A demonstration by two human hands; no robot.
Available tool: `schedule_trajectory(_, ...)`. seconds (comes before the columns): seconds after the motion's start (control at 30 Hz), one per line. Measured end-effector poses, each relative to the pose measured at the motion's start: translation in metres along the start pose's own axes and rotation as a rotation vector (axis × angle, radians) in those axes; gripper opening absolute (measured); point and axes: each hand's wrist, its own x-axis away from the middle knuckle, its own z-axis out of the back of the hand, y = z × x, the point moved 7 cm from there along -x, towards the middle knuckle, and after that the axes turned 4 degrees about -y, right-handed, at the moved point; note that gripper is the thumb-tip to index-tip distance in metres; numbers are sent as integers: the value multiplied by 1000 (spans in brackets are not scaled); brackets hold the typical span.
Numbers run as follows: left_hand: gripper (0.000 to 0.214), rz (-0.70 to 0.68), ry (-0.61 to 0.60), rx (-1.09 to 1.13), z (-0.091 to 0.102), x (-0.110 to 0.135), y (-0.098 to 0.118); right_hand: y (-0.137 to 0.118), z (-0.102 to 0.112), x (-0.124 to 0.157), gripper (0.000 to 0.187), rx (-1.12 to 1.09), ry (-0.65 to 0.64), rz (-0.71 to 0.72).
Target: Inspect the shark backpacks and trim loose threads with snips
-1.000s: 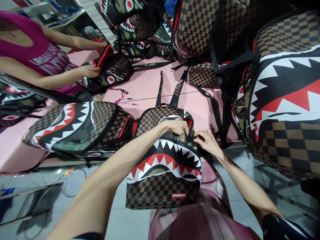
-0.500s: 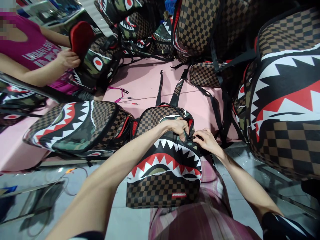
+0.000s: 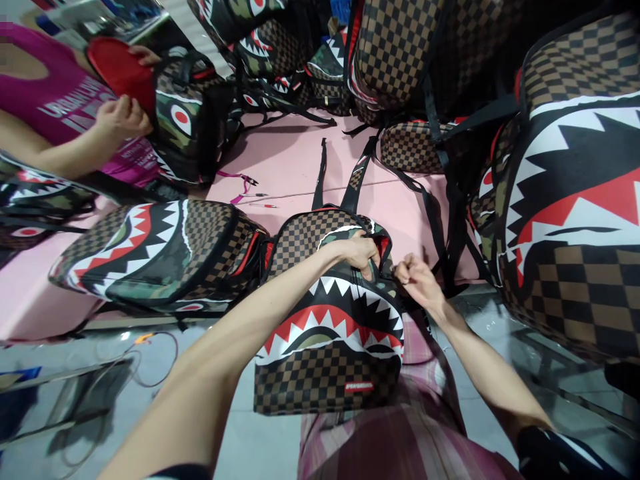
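Note:
A brown checkered backpack with a shark-mouth print [image 3: 327, 333] rests upright on my lap against the pink table's edge. My left hand [image 3: 357, 252] is closed on the fabric at the backpack's top opening. My right hand [image 3: 417, 280] is pinched shut at the top right corner, seemingly on a zipper pull that I cannot make out clearly. The backpack's black straps lie stretched out on the table behind it.
A similar backpack [image 3: 160, 253] lies on its side at my left. Large backpacks [image 3: 570, 220] are stacked at the right and along the back. On the pink table [image 3: 295, 167] lie small pens and snips. A person in a pink shirt [image 3: 65, 120] handles a camouflage backpack [image 3: 187, 127].
The person at the left lifted their camouflage backpack upright and opened its red lining. My right hand shifted slightly and tightened into a pinch; my left hand stayed.

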Motion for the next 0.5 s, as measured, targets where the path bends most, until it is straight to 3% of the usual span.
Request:
schedule_trajectory(0.1,25,0,45,-58,-1,-2,0,-1,27,10,33,-133,193,41)
schedule_trajectory(0.17,27,-22,99,-101,-3,0,4,10,39,20,32,-52,266,-26)
schedule_trajectory(0.33,30,-9,385,-292,-9,11,20,42,44,44,34,126,309,-113)
schedule_trajectory(0.43,24,18,463,-434,-15,14,31,45,44,48,34,197,329,-104)
schedule_trajectory(0.5,20,-52,487,-532,-20,17,42,39,43,47,33,252,326,-84)
